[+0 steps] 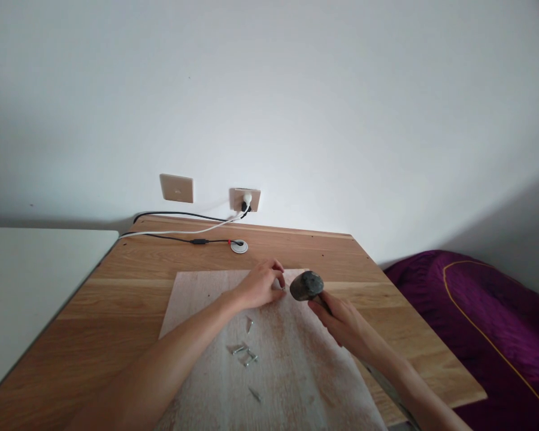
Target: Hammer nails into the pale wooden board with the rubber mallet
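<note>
My left hand (266, 284) rests on a whitish wooden board (197, 305), thumb and fingers pinched around a small silver nail (284, 288), of which only a bit shows. Just to its right, a mallet with a dark, blocky head (307, 285) is held above the board. My right hand (339, 317) is wrapped round the mallet's handle, close below the head. Between my forearms, several loose silver nails lie on the board: one nail (250, 325) near my left wrist, a small cluster of nails (246, 355), and another nail (254, 394) closer to me.
The board lies on a wooden table (413, 323) against a white wall (323, 120). At the back, black and white cables (175, 232) run to a wall socket (246, 200), near a round cable grommet (239, 246). A purple cushion-like thing (489, 323) stands at right, a white surface (40, 287) at left.
</note>
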Demonstrator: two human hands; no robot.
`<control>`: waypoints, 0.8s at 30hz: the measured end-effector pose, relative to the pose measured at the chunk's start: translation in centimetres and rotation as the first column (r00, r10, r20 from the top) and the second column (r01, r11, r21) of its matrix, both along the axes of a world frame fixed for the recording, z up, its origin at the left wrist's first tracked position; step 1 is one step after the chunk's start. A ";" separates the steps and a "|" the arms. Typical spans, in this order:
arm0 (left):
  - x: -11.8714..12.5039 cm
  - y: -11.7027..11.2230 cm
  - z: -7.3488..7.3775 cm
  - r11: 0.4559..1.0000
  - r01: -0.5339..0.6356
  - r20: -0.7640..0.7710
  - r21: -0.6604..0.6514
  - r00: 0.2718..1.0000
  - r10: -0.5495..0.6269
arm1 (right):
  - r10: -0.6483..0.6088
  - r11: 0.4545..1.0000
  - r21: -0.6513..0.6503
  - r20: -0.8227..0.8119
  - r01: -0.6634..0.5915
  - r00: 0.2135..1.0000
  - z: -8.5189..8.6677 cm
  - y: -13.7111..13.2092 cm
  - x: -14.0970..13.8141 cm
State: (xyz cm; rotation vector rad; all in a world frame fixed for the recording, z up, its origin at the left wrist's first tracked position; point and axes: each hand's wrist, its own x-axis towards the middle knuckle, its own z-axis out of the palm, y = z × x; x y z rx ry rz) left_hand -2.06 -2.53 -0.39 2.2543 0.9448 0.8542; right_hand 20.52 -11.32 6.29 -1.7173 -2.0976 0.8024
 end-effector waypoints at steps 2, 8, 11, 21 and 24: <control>0.0 0.0 0.0 1.000 -0.010 0.003 -0.013 1.000 0.010 | -0.005 1.000 -0.004 -0.009 0.005 1.000 0.2 -0.1 0.0; -0.1 -0.1 0.4 1.000 0.015 0.026 0.016 1.000 -0.015 | -0.014 1.000 -0.007 -0.045 0.013 0.999 1.0 -0.2 -0.6; -0.2 -0.2 0.6 0.999 0.033 0.032 0.025 0.999 -0.034 | -0.012 1.000 -0.002 -0.053 0.012 0.999 1.1 -0.1 -0.9; -0.1 0.0 0.1 1.000 0.011 0.049 0.000 0.999 -0.011 | 0.044 0.998 0.050 0.025 -0.045 0.999 0.7 0.7 -1.3; -0.2 0.0 0.3 1.000 0.015 0.044 -0.002 0.999 -0.015 | 0.088 0.995 0.051 0.021 -0.089 0.996 0.5 0.6 -1.3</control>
